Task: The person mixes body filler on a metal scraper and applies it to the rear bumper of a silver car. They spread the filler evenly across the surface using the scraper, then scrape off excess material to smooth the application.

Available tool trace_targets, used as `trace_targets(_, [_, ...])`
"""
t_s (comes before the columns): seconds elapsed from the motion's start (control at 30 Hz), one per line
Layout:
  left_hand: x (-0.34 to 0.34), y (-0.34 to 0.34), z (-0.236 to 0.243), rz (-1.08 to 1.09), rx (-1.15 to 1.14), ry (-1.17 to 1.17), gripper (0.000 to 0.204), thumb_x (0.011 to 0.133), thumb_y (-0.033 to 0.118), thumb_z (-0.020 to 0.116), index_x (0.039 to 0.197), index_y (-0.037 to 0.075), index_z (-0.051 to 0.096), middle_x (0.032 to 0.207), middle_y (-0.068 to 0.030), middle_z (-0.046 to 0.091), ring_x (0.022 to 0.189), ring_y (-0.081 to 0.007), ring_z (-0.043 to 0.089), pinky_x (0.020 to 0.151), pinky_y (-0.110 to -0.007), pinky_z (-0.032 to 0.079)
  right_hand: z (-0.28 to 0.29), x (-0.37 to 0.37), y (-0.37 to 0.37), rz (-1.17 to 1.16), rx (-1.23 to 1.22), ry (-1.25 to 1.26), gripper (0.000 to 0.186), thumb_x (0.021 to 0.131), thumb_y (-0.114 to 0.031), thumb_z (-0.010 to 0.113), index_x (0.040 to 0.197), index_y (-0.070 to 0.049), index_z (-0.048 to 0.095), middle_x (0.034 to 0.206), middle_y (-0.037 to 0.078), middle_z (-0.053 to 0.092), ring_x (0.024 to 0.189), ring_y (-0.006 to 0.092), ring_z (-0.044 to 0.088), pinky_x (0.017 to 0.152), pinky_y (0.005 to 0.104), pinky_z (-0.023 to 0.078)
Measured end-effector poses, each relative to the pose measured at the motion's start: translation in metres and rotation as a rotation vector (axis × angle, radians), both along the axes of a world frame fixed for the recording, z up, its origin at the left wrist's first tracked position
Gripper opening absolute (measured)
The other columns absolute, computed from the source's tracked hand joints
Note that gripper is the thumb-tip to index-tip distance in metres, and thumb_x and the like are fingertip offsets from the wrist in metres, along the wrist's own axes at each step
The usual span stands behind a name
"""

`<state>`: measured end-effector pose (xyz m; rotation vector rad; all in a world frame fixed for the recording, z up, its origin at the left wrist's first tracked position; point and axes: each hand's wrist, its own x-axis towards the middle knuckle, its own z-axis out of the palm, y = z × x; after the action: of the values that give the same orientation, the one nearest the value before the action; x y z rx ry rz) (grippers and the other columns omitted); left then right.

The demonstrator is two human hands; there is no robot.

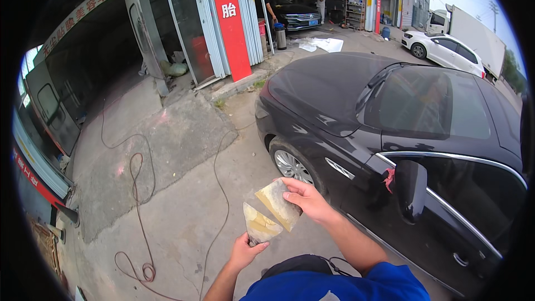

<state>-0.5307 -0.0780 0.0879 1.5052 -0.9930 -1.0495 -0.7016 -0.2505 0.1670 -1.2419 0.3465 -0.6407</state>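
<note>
In front of my body, my left hand (243, 252) is closed on the lower end of a putty scraper (259, 224), a flat triangular blade smeared with pale yellow paste. My right hand (309, 199) grips a squarish putty board (274, 199) at its right edge, thumb on top. Its surface is greyish and stained, with yellow paste along the lower left side. The two flat tools are close together, edge facing edge; whether they touch I cannot tell.
A dark car (334, 95) stands close on my right, its side mirror (411, 189) jutting out with a pink cloth (389, 179) beside it. A hose (136, 189) and a thin cable (225, 189) snake over the concrete. Open workshop bays lie ahead; two people are far off.
</note>
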Motion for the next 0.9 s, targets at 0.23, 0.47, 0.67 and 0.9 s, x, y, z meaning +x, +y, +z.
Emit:
trace_targets(0.23, [0.015,-0.004,-0.002,0.111,-0.052,0.173,0.026,0.079,0.013,0.072,0.098,0.002,0.058,0.078,0.0000,0.060,0.060,-0.0059,0.051,0.053,-0.022,0.043,-0.023,-0.010,-0.001,0.094,-0.015,0.173,0.040,0.092,-0.007,0.052,0.132,-0.002,0.047,0.109,0.003,0.061,0.095,0.0078,0.056,0.080,0.0232,0.046])
trace_targets(0.47, [-0.013,-0.012,0.038,-0.041,-0.104,-0.078,0.032,0.077,0.016,0.075,0.101,0.000,0.060,0.081,-0.0014,0.063,0.067,-0.0076,0.056,0.061,-0.025,0.046,-0.007,-0.008,-0.026,0.155,0.552,-0.130,0.036,0.096,-0.018,0.047,0.128,-0.001,0.047,0.077,-0.003,0.050,0.061,0.0046,0.043,0.050,0.0186,0.040])
trace_targets(0.67, [-0.048,-0.034,0.090,-0.283,-0.043,-0.273,0.038,0.077,0.025,0.075,0.102,0.001,0.060,0.085,-0.0132,0.067,0.076,-0.0224,0.065,0.069,-0.032,0.050,0.015,-0.006,-0.036,0.160,0.745,-0.327,0.037,0.095,-0.009,0.044,0.130,0.003,0.039,0.073,0.001,0.045,0.057,0.0059,0.042,0.041,0.0162,0.036])
trace_targets(0.9, [-0.060,-0.047,0.086,-0.376,0.010,-0.268,0.042,0.080,0.029,0.072,0.106,-0.001,0.057,0.090,-0.0147,0.067,0.084,-0.0249,0.065,0.074,-0.035,0.049,0.014,-0.008,-0.030,0.121,0.485,-0.292,0.036,0.095,-0.012,0.049,0.128,0.001,0.044,0.080,0.000,0.051,0.063,0.0064,0.048,0.051,0.0196,0.044])
